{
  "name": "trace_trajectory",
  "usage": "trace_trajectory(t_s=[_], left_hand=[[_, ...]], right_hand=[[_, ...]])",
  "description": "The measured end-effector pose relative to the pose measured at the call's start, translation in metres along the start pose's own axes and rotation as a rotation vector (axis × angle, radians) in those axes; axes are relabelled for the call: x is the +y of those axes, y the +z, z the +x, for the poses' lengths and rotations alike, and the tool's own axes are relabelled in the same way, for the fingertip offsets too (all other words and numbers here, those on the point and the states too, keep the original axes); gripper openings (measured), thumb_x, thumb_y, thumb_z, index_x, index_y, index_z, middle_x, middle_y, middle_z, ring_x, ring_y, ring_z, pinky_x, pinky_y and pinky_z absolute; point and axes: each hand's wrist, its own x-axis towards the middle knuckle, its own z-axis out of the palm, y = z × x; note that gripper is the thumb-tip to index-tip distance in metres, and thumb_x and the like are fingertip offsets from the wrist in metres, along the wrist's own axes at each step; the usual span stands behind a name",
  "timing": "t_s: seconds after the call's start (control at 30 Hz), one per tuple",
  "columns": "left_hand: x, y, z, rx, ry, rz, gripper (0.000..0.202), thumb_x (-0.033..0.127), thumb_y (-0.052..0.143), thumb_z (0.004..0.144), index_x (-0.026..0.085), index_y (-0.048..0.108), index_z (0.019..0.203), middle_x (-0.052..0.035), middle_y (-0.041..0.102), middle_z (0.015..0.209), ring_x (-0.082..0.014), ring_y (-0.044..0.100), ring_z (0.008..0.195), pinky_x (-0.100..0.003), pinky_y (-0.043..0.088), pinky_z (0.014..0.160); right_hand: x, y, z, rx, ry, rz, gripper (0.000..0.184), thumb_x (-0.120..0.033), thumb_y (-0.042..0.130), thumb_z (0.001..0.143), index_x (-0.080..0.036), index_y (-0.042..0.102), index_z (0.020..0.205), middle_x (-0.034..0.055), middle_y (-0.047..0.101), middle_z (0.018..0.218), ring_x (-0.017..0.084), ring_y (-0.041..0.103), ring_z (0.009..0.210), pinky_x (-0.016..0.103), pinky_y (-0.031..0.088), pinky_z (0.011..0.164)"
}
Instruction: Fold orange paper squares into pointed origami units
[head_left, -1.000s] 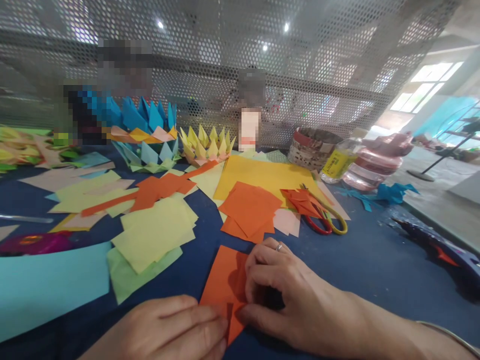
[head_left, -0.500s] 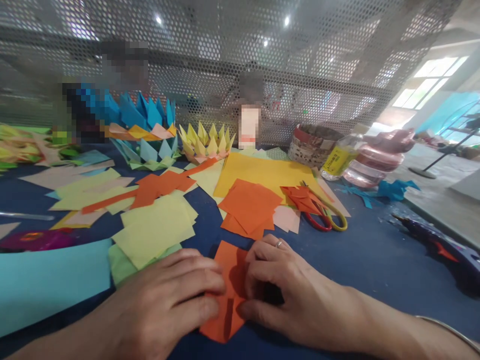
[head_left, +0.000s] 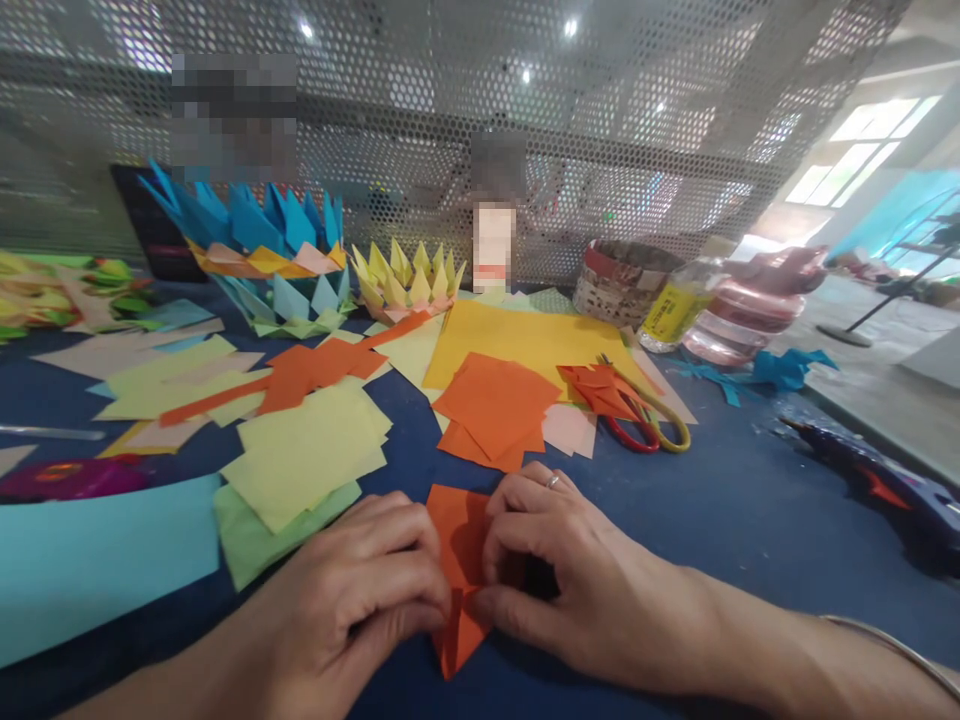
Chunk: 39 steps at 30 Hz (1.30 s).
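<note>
An orange sheet of paper (head_left: pixel 459 535) lies on the dark blue tabletop between my hands, its near end folded in to a point. My left hand (head_left: pixel 375 590) pinches the left side of that folded end, thumb against fingers. My right hand (head_left: pixel 551 565), with a ring on one finger, has curled fingers pressed on the right edge and its thumb at the fold. Just beyond lies a stack of orange paper squares (head_left: pixel 499 405). Pale yellow squares (head_left: pixel 307 455) and green paper (head_left: pixel 281 540) sit beside my left hand.
Scissors (head_left: pixel 652 425) lie right of the orange stack. At right is a glue gun (head_left: pixel 874 480); behind stand a bottle (head_left: pixel 671 305), a pink bottle (head_left: pixel 754 315) and a woven basket (head_left: pixel 626 285). Blue (head_left: pixel 262 225) and yellow (head_left: pixel 409 275) folded-paper pieces stand at back left. Light blue paper (head_left: pixel 105 560) lies left.
The near left corner of the orange paper has been folded inward, so the end now comes to a point. My left hand's fingers have closed into a pinch at the fold.
</note>
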Motion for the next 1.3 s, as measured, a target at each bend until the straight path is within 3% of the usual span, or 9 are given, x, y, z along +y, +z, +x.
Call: trace_trajectory(t_s=[0.2,0.37,0.73,0.9,0.97,1.07,1.2,1.3], left_hand=[[0.001,0.014,-0.001,0.068,-0.001,0.047,0.022,0.013,0.050,0.109,0.024,0.061,0.093,0.0023,0.065,0.089,-0.0132,0.061,0.082,-0.024,0.048,0.072],[0.005,0.018,0.001,0.174,-0.019,0.079,0.022,0.018,0.047,0.111,0.025,0.060,0.093,0.0039,0.067,0.087,-0.0148,0.063,0.083,-0.027,0.049,0.077],[0.009,0.019,0.008,0.217,0.016,0.160,0.025,0.019,0.044,0.112,0.026,0.061,0.095,0.0043,0.068,0.086,-0.0153,0.065,0.081,-0.029,0.049,0.073],[0.011,0.018,0.003,0.276,-0.019,0.284,0.016,0.019,0.049,0.109,0.023,0.063,0.105,-0.0020,0.067,0.104,-0.0194,0.061,0.097,-0.031,0.048,0.085],[0.012,0.022,0.000,0.286,-0.017,0.320,0.022,0.011,0.048,0.105,0.023,0.064,0.095,-0.0022,0.065,0.102,-0.0198,0.059,0.093,-0.033,0.046,0.084],[0.011,0.031,-0.004,0.349,0.104,0.424,0.035,0.005,0.040,0.105,0.022,0.065,0.088,-0.0005,0.068,0.092,-0.0185,0.058,0.088,-0.035,0.044,0.089],[0.008,0.045,-0.015,0.496,0.222,0.568,0.038,0.003,0.038,0.107,0.021,0.070,0.093,0.0019,0.074,0.088,-0.0149,0.067,0.087,-0.032,0.045,0.110],[0.004,0.051,-0.030,0.449,0.255,0.602,0.038,0.002,0.042,0.107,0.020,0.075,0.099,0.0021,0.078,0.094,-0.0130,0.072,0.095,-0.033,0.036,0.127]], right_hand=[[-0.003,0.003,-0.003,0.020,0.002,-0.018,0.025,-0.019,0.082,0.091,-0.019,0.061,0.077,-0.0007,0.064,0.092,0.018,0.058,0.090,0.037,0.042,0.089],[-0.003,0.004,-0.003,0.034,-0.004,-0.026,0.025,-0.019,0.081,0.092,-0.018,0.060,0.078,-0.0005,0.063,0.092,0.018,0.058,0.089,0.038,0.043,0.089],[-0.003,0.005,-0.002,0.029,0.003,-0.056,0.025,-0.019,0.081,0.092,-0.019,0.061,0.078,-0.0002,0.064,0.093,0.018,0.057,0.091,0.038,0.043,0.089],[-0.003,0.003,-0.002,0.004,0.019,-0.072,0.024,-0.021,0.081,0.092,-0.018,0.061,0.079,0.0013,0.064,0.094,0.020,0.057,0.092,0.040,0.044,0.088],[-0.004,0.003,-0.002,-0.004,0.025,-0.068,0.026,-0.022,0.081,0.093,-0.018,0.060,0.078,0.0014,0.064,0.095,0.020,0.056,0.091,0.040,0.044,0.088],[-0.005,0.003,-0.002,-0.001,0.031,-0.063,0.028,-0.021,0.080,0.093,-0.018,0.057,0.077,0.0010,0.064,0.095,0.020,0.056,0.091,0.040,0.043,0.090],[-0.005,0.004,-0.003,0.002,0.040,-0.063,0.027,-0.020,0.080,0.093,-0.019,0.058,0.078,-0.0006,0.064,0.095,0.019,0.056,0.092,0.040,0.041,0.092],[-0.006,0.004,-0.004,-0.006,0.050,-0.052,0.028,-0.021,0.083,0.090,-0.019,0.058,0.078,-0.0017,0.064,0.094,0.018,0.056,0.091,0.039,0.040,0.092]])
